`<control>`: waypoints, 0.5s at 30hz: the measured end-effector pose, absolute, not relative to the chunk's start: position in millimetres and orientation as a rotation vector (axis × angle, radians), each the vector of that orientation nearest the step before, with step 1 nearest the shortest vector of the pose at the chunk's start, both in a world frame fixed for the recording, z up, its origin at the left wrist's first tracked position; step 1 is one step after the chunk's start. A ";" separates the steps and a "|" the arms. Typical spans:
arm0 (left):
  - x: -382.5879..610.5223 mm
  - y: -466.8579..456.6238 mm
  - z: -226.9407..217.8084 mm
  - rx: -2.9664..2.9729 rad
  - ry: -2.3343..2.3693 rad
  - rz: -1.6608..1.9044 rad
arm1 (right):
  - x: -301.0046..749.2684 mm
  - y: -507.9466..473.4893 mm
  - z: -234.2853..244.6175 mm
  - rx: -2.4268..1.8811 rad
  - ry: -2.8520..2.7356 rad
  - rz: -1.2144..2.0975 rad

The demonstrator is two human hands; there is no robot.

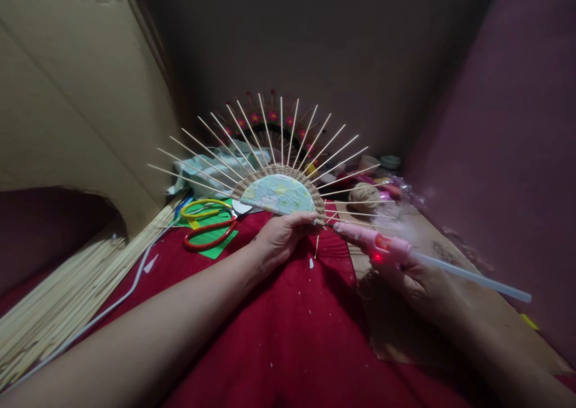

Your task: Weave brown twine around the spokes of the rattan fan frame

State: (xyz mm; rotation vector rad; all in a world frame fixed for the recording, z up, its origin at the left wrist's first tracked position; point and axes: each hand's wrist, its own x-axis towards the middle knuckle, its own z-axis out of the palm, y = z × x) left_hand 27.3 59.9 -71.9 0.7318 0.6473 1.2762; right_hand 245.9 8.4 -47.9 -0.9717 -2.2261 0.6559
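Note:
My left hand (279,237) grips the lower edge of a half-round craft piece (279,193). Its centre is pale patterned paper, a woven twine band rims it, and several thin wooden skewers fan out from the rim. My right hand (407,276) is wrapped round a pink glue gun (375,243). A red light glows on the gun and a clear glue stick (472,276) juts from its back. The gun's tip sits at the piece's lower right corner, by the woven band.
A bundle of long wooden sticks (67,300) lies at the left. Yellow scissors (202,209) and red scissors (209,234) rest on green paper. A twine ball (363,195) and small clutter sit behind. A white cord (112,303) crosses the red cloth (288,336). Cardboard (67,96) leans at the left.

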 end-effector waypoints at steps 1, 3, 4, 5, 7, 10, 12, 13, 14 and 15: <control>27.4 59.6 -71.4 0.732 0.650 1.277 | 245.3 8.4 -47.6 -0.959 -2.221 0.650; 27.3 59.1 -70.6 0.732 0.654 1.276 | 244.0 7.7 -46.9 -0.946 -2.207 0.633; 27.2 59.0 -70.3 0.732 0.653 1.276 | 243.4 7.1 -46.5 -0.945 -2.199 0.623; 27.1 59.0 -70.1 0.732 0.653 1.274 | 243.0 6.4 -46.3 -0.947 -2.192 0.615; 26.8 59.1 -69.9 0.731 0.658 1.270 | 242.8 5.5 -46.4 -0.958 -2.187 0.601; 26.7 58.8 -69.9 0.730 0.664 1.267 | 244.5 6.0 -48.9 -0.961 -2.196 0.576; 27.0 58.3 -70.0 0.727 0.663 1.269 | 246.6 7.1 -51.0 -0.959 -2.197 0.541; 27.2 58.0 -70.1 0.727 0.659 1.270 | 247.6 7.5 -51.8 -0.962 -2.194 0.521; 27.4 57.8 -70.2 0.726 0.655 1.271 | 248.3 7.6 -52.0 -0.970 -2.193 0.507; 27.5 57.7 -70.2 0.725 0.651 1.272 | 248.8 7.4 -51.7 -0.982 -2.195 0.499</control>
